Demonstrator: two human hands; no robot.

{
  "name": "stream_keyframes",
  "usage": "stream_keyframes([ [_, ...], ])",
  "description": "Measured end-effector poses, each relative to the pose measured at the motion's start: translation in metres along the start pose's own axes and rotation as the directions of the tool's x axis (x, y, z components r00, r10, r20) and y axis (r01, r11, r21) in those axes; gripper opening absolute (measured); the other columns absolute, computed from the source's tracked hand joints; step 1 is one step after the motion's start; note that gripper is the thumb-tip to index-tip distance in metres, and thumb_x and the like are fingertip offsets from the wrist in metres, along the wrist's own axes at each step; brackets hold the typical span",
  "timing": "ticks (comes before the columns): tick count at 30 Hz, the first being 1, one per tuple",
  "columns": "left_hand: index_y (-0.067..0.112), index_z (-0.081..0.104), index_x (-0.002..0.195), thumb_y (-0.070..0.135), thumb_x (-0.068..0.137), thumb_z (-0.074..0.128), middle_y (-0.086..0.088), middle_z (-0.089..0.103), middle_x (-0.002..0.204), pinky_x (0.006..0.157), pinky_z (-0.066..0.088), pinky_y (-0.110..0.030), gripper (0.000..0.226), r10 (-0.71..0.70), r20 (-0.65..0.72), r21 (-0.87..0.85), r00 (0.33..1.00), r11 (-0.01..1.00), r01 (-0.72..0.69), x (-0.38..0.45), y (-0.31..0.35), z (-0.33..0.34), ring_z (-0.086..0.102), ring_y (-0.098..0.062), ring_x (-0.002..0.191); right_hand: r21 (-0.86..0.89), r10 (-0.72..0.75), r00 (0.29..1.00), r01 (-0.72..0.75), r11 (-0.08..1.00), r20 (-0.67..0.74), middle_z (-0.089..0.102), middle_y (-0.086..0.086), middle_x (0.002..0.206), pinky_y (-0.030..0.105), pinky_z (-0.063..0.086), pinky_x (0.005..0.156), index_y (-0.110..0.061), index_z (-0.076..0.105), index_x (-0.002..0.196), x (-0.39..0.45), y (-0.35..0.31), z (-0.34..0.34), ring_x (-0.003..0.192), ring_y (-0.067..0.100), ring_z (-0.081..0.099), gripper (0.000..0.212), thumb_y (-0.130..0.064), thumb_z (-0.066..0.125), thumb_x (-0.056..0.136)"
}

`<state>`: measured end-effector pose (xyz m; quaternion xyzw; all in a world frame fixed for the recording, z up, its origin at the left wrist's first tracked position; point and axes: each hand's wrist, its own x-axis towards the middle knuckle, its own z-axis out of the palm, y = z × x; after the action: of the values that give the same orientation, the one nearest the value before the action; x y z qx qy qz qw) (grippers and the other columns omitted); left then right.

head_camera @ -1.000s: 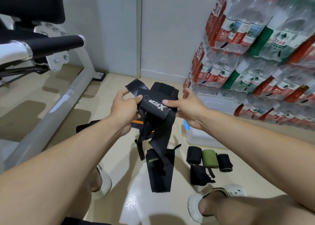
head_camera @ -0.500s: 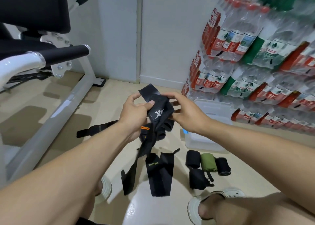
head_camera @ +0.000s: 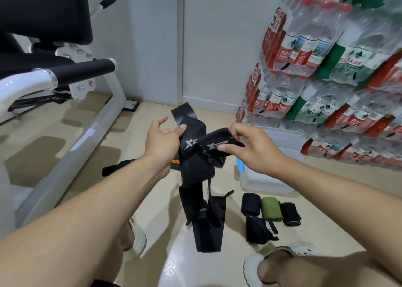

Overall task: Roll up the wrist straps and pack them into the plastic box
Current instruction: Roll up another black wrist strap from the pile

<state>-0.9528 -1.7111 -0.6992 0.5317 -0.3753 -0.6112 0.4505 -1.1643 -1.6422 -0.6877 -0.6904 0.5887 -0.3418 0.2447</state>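
Two black wrist straps with white lettering hang between my hands above the floor. My left hand (head_camera: 162, 142) pinches the upper end of one black strap (head_camera: 191, 134), whose tail dangles down. My right hand (head_camera: 250, 147) grips the second black strap (head_camera: 214, 144) by its lettered end. Below them a flat black strap (head_camera: 210, 230) lies on the floor. To its right lie rolled straps: a black roll (head_camera: 250, 204), a green roll (head_camera: 270, 208), another black roll (head_camera: 290, 214) and a loose black bundle (head_camera: 257, 230). The clear plastic box (head_camera: 261, 182) stands behind them, partly hidden by my right forearm.
A white gym machine frame (head_camera: 65, 154) with black padded handle (head_camera: 84, 70) fills the left. Stacked packs of water bottles (head_camera: 326, 73) line the right wall. Another black strap with an orange stripe (head_camera: 121, 167) lies on the floor behind my left wrist. My sandalled feet (head_camera: 282, 262) are at the bottom.
My right hand has pulled the second strap's lettered end away to the right, so the two straps now spread apart. The hanging tails swing lower over the flat strap.
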Motion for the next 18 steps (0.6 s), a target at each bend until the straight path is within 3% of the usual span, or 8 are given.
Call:
stream_keyframes([
  [2, 0.026, 0.045, 0.145, 0.019, 0.095, 0.073, 0.002, 0.079, 0.102, 0.079, 0.061, -0.041, 0.058, 0.035, 0.022, 0.032, 0.999, 0.999, -0.035, 0.002, 0.000, -0.002, 0.074, -0.016, 0.080, 0.236, 0.129, 0.992, -0.122, 0.964, -0.013, 0.070, 0.013, 0.092, 0.055, 0.055, 0.089, -0.016, 0.050, 0.085, -0.001, 0.006, -0.002, 0.093, 0.034, 0.068, 0.031, -0.033, 0.076, 0.088],
  [3, 0.025, 0.047, 0.142, 0.018, 0.095, 0.073, 0.002, 0.080, 0.100, 0.081, 0.060, -0.040, 0.054, 0.040, 0.048, 0.044, 0.998, 0.998, -0.042, 0.002, 0.000, -0.002, 0.074, -0.016, 0.081, 0.342, 0.205, 0.979, -0.185, 0.921, -0.023, 0.071, 0.019, 0.098, 0.054, 0.058, 0.089, -0.011, 0.052, 0.094, -0.001, 0.008, -0.005, 0.096, 0.036, 0.071, 0.027, -0.027, 0.074, 0.092],
  [5, 0.024, 0.056, 0.134, 0.018, 0.095, 0.073, 0.002, 0.080, 0.098, 0.075, 0.059, -0.036, 0.043, 0.034, 0.099, 0.071, 0.995, 0.997, -0.041, -0.001, 0.000, -0.001, 0.076, -0.015, 0.081, 0.490, 0.323, 0.945, -0.262, 0.832, -0.042, 0.073, 0.013, 0.107, 0.041, 0.063, 0.084, -0.010, 0.054, 0.109, -0.001, 0.008, -0.010, 0.097, 0.024, 0.075, 0.019, -0.014, 0.069, 0.098],
  [7, 0.022, 0.068, 0.123, 0.022, 0.096, 0.072, 0.001, 0.080, 0.097, 0.072, 0.061, -0.038, 0.027, 0.009, 0.139, 0.117, 0.990, 0.993, -0.026, -0.005, -0.001, 0.002, 0.076, -0.017, 0.080, 0.526, 0.369, 0.925, -0.271, 0.806, -0.088, 0.074, 0.006, 0.108, 0.032, 0.062, 0.080, -0.014, 0.054, 0.114, -0.001, 0.008, -0.012, 0.097, 0.017, 0.074, 0.020, -0.013, 0.067, 0.099],
  [11, 0.019, 0.077, 0.104, 0.030, 0.098, 0.069, -0.007, 0.079, 0.098, 0.073, 0.060, -0.050, 0.015, -0.046, 0.226, 0.186, 0.973, 0.983, 0.003, -0.013, -0.001, 0.007, 0.070, -0.022, 0.073, 0.562, 0.416, 0.897, -0.270, 0.782, -0.149, 0.075, 0.009, 0.108, 0.035, 0.062, 0.080, -0.018, 0.054, 0.112, 0.000, 0.009, -0.012, 0.097, 0.020, 0.074, 0.018, -0.017, 0.067, 0.099],
  [15, 0.015, 0.074, 0.105, 0.023, 0.100, 0.065, -0.001, 0.077, 0.087, 0.058, 0.055, -0.024, 0.013, -0.017, 0.255, 0.150, 0.967, 0.988, -0.023, -0.018, -0.003, 0.013, 0.068, -0.011, 0.063, 0.583, 0.427, 0.878, -0.235, 0.778, -0.216, 0.075, 0.008, 0.108, 0.041, 0.061, 0.085, -0.020, 0.055, 0.108, 0.005, 0.004, -0.010, 0.100, 0.021, 0.074, 0.016, -0.022, 0.068, 0.099],
  [18, 0.015, 0.073, 0.104, 0.020, 0.101, 0.065, 0.003, 0.076, 0.082, 0.053, 0.053, -0.021, 0.010, 0.005, 0.241, 0.143, 0.971, 0.989, -0.041, -0.020, -0.003, 0.016, 0.067, -0.007, 0.059, 0.536, 0.415, 0.868, -0.221, 0.815, -0.273, 0.074, -0.001, 0.107, 0.036, 0.060, 0.089, -0.023, 0.056, 0.106, 0.007, 0.000, -0.011, 0.100, 0.012, 0.072, 0.010, -0.027, 0.065, 0.101],
])
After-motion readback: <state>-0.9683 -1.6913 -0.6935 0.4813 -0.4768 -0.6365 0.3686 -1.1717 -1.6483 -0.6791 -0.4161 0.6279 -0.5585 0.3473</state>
